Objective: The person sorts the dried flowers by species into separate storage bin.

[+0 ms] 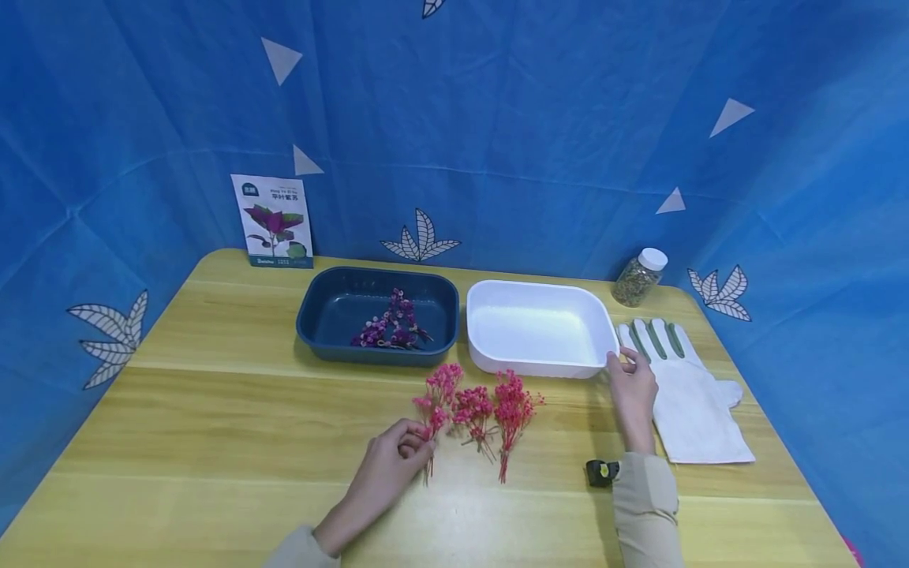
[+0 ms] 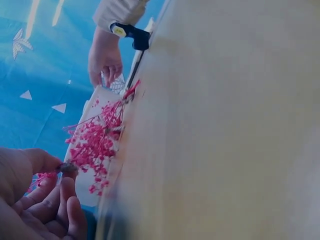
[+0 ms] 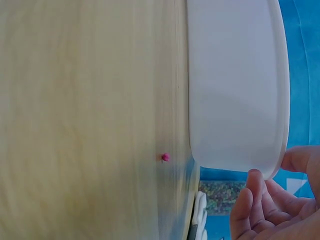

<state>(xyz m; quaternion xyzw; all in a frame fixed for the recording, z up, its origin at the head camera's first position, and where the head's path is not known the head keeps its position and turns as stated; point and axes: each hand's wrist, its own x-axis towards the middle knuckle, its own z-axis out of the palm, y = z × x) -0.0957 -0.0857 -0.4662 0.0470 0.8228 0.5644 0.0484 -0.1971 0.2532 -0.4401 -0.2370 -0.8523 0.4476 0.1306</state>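
Note:
My left hand [image 1: 389,469] pinches the stems of the leftmost pink dried-flower sprig [image 1: 443,383] between thumb and fingers; the left wrist view shows the pinch close up. Just right of it lie a short pink sprig [image 1: 472,406] and a longer pink sprig [image 1: 513,406]. At the front right corner of the white tray [image 1: 536,368], my right hand [image 1: 632,390] grips the rim, thumb on one side and fingertips on the other in the right wrist view. The dark blue tray [image 1: 376,355] stands left of the white one, holding purple flower sprigs [image 1: 398,319].
White work gloves [image 1: 699,414] with green stripes lie right of my right hand. A white-capped jar [image 1: 637,280] stands at the back right, a seed packet [image 1: 273,221] at the back left. A small pink bit [image 3: 165,157] lies near the white tray.

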